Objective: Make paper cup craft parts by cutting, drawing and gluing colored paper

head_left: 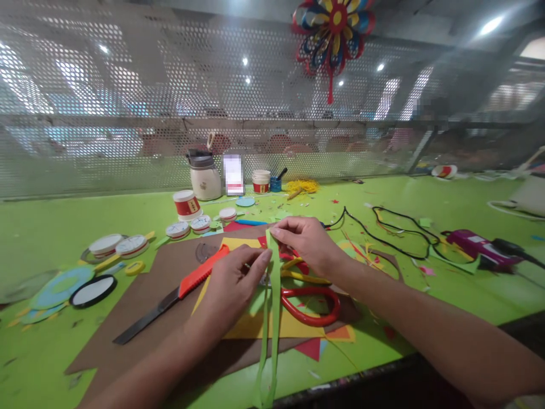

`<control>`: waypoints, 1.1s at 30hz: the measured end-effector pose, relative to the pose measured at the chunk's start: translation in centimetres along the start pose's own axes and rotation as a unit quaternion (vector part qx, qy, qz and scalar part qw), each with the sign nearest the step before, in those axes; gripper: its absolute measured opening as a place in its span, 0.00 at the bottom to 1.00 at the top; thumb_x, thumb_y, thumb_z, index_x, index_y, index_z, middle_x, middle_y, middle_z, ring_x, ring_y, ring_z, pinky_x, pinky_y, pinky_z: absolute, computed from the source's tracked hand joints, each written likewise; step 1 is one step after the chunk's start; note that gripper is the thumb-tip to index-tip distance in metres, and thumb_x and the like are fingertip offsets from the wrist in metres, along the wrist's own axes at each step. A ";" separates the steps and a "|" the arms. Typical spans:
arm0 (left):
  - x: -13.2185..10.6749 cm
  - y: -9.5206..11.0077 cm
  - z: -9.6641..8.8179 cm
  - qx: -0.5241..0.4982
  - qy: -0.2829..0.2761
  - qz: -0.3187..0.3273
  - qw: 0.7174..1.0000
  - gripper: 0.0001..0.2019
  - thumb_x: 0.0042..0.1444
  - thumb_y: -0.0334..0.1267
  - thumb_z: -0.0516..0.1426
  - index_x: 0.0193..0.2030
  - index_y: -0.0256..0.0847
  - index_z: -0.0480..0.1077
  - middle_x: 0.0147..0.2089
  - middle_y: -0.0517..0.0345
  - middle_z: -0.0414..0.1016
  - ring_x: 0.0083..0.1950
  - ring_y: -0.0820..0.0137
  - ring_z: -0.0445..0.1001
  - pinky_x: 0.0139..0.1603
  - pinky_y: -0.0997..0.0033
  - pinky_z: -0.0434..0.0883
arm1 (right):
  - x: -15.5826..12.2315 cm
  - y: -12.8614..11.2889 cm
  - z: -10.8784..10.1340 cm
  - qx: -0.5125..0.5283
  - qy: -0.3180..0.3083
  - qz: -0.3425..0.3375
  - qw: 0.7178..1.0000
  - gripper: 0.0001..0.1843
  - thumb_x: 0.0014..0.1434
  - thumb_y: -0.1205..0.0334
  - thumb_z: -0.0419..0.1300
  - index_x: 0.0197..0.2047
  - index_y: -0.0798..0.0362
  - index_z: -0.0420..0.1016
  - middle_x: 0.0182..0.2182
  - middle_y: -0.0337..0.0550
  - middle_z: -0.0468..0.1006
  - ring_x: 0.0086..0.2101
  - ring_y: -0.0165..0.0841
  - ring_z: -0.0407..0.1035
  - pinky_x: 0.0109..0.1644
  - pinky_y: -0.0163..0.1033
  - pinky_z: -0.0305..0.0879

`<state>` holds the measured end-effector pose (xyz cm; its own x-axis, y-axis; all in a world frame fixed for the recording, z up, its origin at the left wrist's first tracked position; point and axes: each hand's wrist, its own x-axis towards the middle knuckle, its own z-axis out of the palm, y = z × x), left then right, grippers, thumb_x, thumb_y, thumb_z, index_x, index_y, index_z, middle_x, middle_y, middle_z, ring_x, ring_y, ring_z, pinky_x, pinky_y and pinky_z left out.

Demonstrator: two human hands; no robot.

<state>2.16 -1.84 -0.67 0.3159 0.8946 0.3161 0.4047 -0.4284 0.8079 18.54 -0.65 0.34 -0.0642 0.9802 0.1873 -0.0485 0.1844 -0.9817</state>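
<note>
Green table (128, 213): lime strip (276, 289), narrow, looped; right hand (309, 241) pinching it, left grip (236, 272) unclear.

Matt paper strip (276, 284), glossy plastic scissor handle (315, 322) (smooth, too), ribbed plastic knife handle (202, 272)

The scissors (313, 291) are being partly hidden by the green strip (275, 295), the hanging flower (338, 20) is being cropped above, the screen (233, 172) blurred
</note>
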 end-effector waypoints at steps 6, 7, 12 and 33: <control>-0.2 -0.1 0.1 0.028 -0.040 -0.003 0.999 0.14 0.55 0.47 0.56 0.27 0.40 0.74 0.23 0.61 0.70 0.26 0.70 0.64 0.27 0.74 0.58 | -0.4 0.3 0.7 -0.024 -0.014 -0.020 0.999 0.08 0.53 0.59 0.61 0.26 0.55 0.72 0.17 0.33 0.67 0.19 0.25 0.59 0.24 0.34 0.58; -0.2 -0.1 0.0 0.019 -0.044 -0.011 0.999 0.14 0.55 0.47 0.55 0.27 0.40 0.74 0.23 0.61 0.69 0.26 0.71 0.64 0.27 0.74 0.58 | -0.5 0.3 0.7 -0.029 -0.015 -0.024 0.999 0.09 0.53 0.59 0.61 0.27 0.55 0.72 0.18 0.33 0.67 0.19 0.25 0.60 0.25 0.34 0.58; -0.1 -0.3 0.0 -0.022 -0.040 -0.041 0.998 0.14 0.55 0.45 0.55 0.25 0.40 0.70 0.21 0.63 0.64 0.25 0.72 0.62 0.26 0.75 0.59 | -0.3 0.3 0.6 -0.048 0.016 -0.044 0.998 0.08 0.52 0.58 0.63 0.31 0.55 0.72 0.26 0.38 0.72 0.28 0.28 0.65 0.35 0.36 0.63; 0.1 0.0 -0.7 -0.316 -0.180 -0.168 0.916 0.09 0.56 0.42 0.58 0.32 0.38 0.71 0.27 0.55 0.77 0.29 0.70 0.71 0.34 0.71 0.67 | 0.1 -0.4 -0.4 0.105 -0.036 0.058 0.992 0.13 0.42 0.57 0.72 0.22 0.56 0.73 0.16 0.33 0.68 0.19 0.24 0.58 0.25 0.34 0.55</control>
<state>1.61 -1.64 -0.34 0.5732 0.8139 -0.0948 -0.0118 0.1239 0.9922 18.95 -0.61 0.69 -0.1519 0.9848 0.0838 -0.2422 0.0451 -0.9692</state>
